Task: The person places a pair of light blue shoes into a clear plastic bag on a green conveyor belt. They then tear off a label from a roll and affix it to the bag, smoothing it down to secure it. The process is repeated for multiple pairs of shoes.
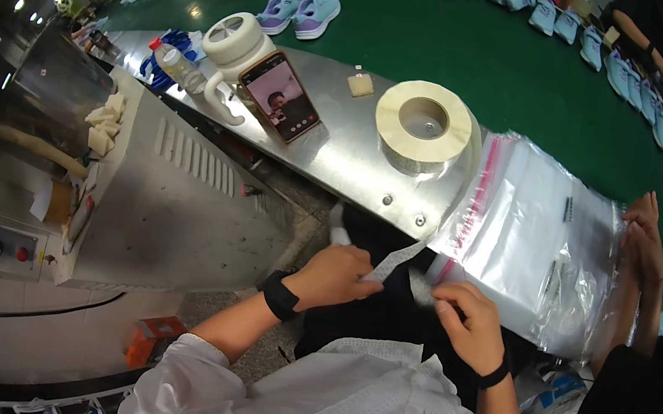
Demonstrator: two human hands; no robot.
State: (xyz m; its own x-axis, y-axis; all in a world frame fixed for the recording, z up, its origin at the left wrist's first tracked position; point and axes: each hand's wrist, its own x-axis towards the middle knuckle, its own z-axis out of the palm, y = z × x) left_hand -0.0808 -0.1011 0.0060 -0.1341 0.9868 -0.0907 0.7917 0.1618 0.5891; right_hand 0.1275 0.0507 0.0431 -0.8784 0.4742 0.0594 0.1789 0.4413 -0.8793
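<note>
My left hand [339, 274] is closed in a pinch on a pale label strip [404, 260]. The strip runs up past the table edge towards a large cream roll of labels [392, 135] lying on the metal table. Close by on the right, my right hand [470, 321] has its thumb and fingertips brought together; a blurred whitish piece [422, 289] shows beside them, and whether they grip it I cannot make out. Just beyond that hand lies a stack of clear zip bags [520, 225] with pink closures, overhanging the table edge.
A smartphone [279, 98] leans on a white jug [240, 46], near a clear bottle [181, 67]. Pale blue and purple sneakers [316, 14] stand on the green belt [422, 42]. On the left is a metal machine [178, 211]. Another person's hands [643, 238] touch the bags' right edge.
</note>
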